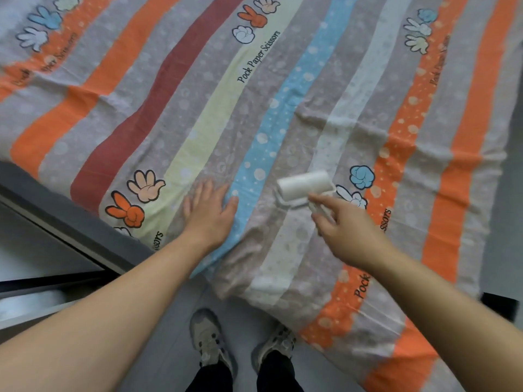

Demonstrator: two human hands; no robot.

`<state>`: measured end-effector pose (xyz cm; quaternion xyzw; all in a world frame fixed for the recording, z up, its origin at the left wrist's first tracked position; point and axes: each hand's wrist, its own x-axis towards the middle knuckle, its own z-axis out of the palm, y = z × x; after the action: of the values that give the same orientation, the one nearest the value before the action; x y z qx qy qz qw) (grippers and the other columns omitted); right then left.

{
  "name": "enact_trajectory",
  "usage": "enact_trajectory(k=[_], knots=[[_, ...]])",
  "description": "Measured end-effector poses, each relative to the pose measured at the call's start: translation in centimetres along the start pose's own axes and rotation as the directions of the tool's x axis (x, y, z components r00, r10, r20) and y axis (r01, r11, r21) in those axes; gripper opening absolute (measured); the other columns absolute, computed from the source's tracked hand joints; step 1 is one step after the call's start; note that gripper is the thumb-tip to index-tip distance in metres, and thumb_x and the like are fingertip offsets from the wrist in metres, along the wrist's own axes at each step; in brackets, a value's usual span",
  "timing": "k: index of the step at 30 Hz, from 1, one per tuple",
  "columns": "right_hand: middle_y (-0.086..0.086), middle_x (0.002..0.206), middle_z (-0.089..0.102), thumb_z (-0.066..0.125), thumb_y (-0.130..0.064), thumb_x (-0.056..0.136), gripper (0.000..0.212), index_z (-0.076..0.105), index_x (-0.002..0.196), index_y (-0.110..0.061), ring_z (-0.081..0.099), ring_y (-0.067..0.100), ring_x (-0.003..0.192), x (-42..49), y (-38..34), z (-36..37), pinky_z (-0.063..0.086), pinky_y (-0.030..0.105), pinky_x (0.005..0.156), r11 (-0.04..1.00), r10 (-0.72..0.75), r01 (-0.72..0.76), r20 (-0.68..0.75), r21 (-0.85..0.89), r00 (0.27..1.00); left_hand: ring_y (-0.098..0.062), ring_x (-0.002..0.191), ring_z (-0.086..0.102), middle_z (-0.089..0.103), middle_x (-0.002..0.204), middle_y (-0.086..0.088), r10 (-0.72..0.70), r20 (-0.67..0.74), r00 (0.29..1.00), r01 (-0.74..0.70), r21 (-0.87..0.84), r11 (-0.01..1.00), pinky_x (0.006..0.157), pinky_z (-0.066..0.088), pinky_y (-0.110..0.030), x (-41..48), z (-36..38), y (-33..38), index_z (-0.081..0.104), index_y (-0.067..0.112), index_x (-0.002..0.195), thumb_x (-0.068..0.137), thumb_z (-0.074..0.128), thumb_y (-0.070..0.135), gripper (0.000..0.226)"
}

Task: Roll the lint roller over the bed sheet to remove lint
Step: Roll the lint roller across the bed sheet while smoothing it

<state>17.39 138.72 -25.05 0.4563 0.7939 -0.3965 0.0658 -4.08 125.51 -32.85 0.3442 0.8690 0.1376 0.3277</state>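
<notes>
Two hands are stretched out over a striped bed sheet, which is spread wide and hangs over the near edge towards the floor. The left hand is laid flat on the sheet, with its grip apart: the fingers are straight and a little spread, pressed on a grey stripe and a blue stripe, and nothing is held. The grip of the right hand is closed round the handle of the lint roller, with the index finger stretched forward along it. The white roll is set down on the sheet, across a grey and a white stripe, to the right of the left hand and just beside a printed blue fist.

Most of the handle is covered by the right hand, and what shows is blurred, so its shape cannot be told well. Both arms are cut off by the lower edge. Only the shoes and dark trouser legs of the person are seen, on the floor below the sheet.

The words "Pock Paper Scissors" can be read on a pale yellow stripe in the upper middle. The same print is repeated elsewhere, but only pieces are legible: "Pock" under the right forearm and "ssors" near each hand. The copies at the top corners are blurred.
</notes>
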Motion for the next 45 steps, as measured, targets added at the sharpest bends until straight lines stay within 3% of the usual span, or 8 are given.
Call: enact_trajectory(k=[6, 10, 15, 22, 30, 36, 40, 45], knots=[[0.008, 0.124, 0.061, 0.044, -0.027, 0.099, 0.039, 0.049, 0.137, -0.030, 0.059, 0.031, 0.105, 13.0, -0.5, -2.8, 0.048, 0.034, 0.081, 0.983, -0.047, 0.015, -0.170, -0.182, 0.984, -0.020, 0.156, -0.006, 0.001, 0.170, -0.001, 0.091, 0.038, 0.995, -0.095, 0.139, 0.986, 0.123, -0.006, -0.046, 3.8, 2.8, 4.7, 0.025, 0.030, 0.158, 0.106, 0.036, 0.046, 0.056], [0.010, 0.118, 0.060, 0.044, -0.020, 0.093, 0.034, 0.053, 0.125, -0.027, 0.057, 0.033, 0.100, 17.8, 0.7, -2.5, 0.043, 0.034, 0.074, 0.947, 0.001, -0.055, -0.166, -0.317, 0.986, -0.018, 0.154, -0.019, -0.014, 0.169, 0.000, 0.044, 0.051, 0.998, -0.054, 0.215, 0.975, 0.118, -0.020, -0.052, 5.2, 5.7, 6.4, 0.012, 0.033, 0.161, 0.105, 0.031, 0.052, 0.062], [0.010, 0.108, 0.060, 0.042, -0.016, 0.092, 0.030, 0.055, 0.119, -0.021, 0.045, 0.027, 0.082, 14.2, 2.9, -1.7, 0.035, 0.032, 0.065, 0.925, 0.033, -0.063, -0.086, -0.374, 0.996, -0.019, 0.153, -0.023, -0.021, 0.167, -0.002, 0.009, 0.032, 0.999, -0.020, 0.346, 0.938, 0.118, -0.020, -0.051, 4.4, 7.1, 6.3, -0.001, 0.030, 0.161, 0.103, 0.032, 0.055, 0.072], [0.005, 0.090, 0.060, 0.040, -0.018, 0.094, 0.027, 0.055, 0.116, -0.022, 0.056, 0.025, 0.076, 7.0, 7.2, -2.8, 0.050, 0.035, 0.059, 0.913, 0.052, -0.020, 0.069, -0.408, 0.996, -0.013, 0.153, -0.021, -0.016, 0.169, 0.003, -0.106, 0.105, 0.989, 0.088, 0.161, 0.983, 0.121, -0.018, -0.046, 4.2, 6.3, 8.5, 0.007, 0.032, 0.162, 0.105, 0.023, 0.055, 0.063], [-0.002, 0.125, 0.062, 0.040, -0.030, 0.097, 0.041, 0.049, 0.135, -0.037, 0.061, 0.021, 0.102, 1.9, 9.3, -4.9, 0.054, 0.039, 0.080, 0.921, 0.121, -0.048, 0.168, -0.386, 0.978, -0.021, 0.155, 0.001, 0.004, 0.169, -0.007, -0.074, -0.013, 0.997, 0.075, 0.101, 0.992, 0.124, -0.006, -0.046, 4.2, 5.8, 9.7, 0.035, 0.027, 0.153, 0.104, 0.037, 0.046, 0.052], [-0.015, 0.074, 0.053, 0.046, -0.039, 0.098, 0.033, 0.054, 0.130, -0.042, 0.048, 0.002, 0.040, 3.3, 6.2, -9.4, 0.035, 0.017, 0.040, 0.977, 0.169, -0.143, 0.173, -0.156, 0.970, -0.024, 0.153, 0.011, 0.011, 0.168, -0.007, 0.077, -0.099, 0.992, -0.066, 0.116, 0.991, 0.123, 0.002, -0.043, 6.2, 4.6, 9.4, 0.044, 0.026, 0.146, 0.102, 0.047, 0.037, 0.046], [0.001, 0.101, 0.066, 0.046, -0.035, 0.098, 0.035, 0.056, 0.131, -0.035, 0.062, 0.021, 0.072, 10.7, 2.6, -9.8, 0.048, 0.028, 0.061, 0.989, 0.062, -0.075, -0.108, -0.125, 0.992, -0.020, 0.155, -0.012, -0.009, 0.170, -0.002, 0.124, 0.010, 0.992, -0.123, 0.206, 0.971, 0.123, -0.007, -0.045, 8.8, 4.0, 9.2, 0.019, 0.029, 0.160, 0.103, 0.042, 0.043, 0.063], [0.011, 0.120, 0.060, 0.043, -0.023, 0.093, 0.038, 0.054, 0.129, -0.027, 0.058, 0.034, 0.103, 21.3, 1.5, -8.5, 0.049, 0.036, 0.083, 0.965, 0.131, -0.173, -0.211, -0.197, 0.969, -0.023, 0.152, -0.025, -0.025, 0.166, -0.003, 0.144, 0.069, 0.987, -0.158, 0.307, 0.938, 0.121, -0.017, -0.047, 9.2, 4.8, 8.8, 0.001, 0.031, 0.161, 0.103, 0.036, 0.048, 0.070]])
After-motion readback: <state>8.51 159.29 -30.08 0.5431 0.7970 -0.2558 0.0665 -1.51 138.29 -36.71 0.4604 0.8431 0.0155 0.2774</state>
